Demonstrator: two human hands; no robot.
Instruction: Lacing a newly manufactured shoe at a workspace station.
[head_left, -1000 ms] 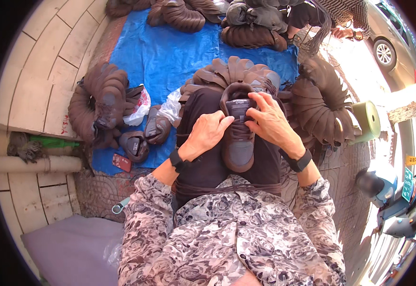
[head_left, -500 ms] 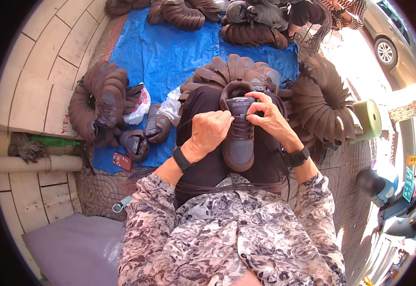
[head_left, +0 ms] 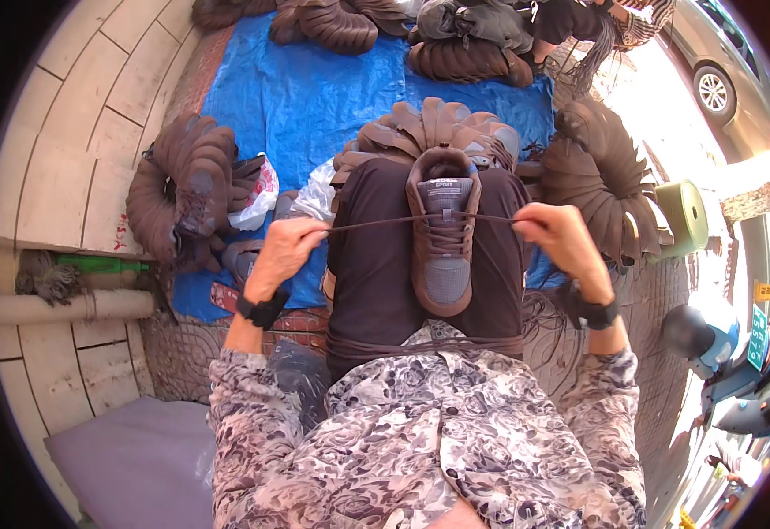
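Two Hands Draw a Lace Taut Across a Brown Shoe

Both hands work at one brown sports shoe [head_left: 442,234], which lies sole-down along the person's dark-trousered lap, heel toward the blue tarp [head_left: 314,88]. The left hand [head_left: 284,251] has its fingers curled together, pinching one end of the dark lace [head_left: 376,223]; the right hand [head_left: 554,236] does the same with the other end, and the lace runs in a straight line between them across the top eyelets.

By its look the shoe is light and soft in the upper, stiffer at the sole, so it would sit steady when gripped by the heel or the sides (the mesh toe would give under a squeeze). The lace is thin and limp, and probably slips unless pinched close to the eyelets.

How the lace ends sit inside each fist is hidden, and the fingertips cannot be told apart. Bundles of brown shoes [head_left: 182,189] ring the tarp, but single pairs blur together. At the upper edge another person's hands are cut off by the rim.
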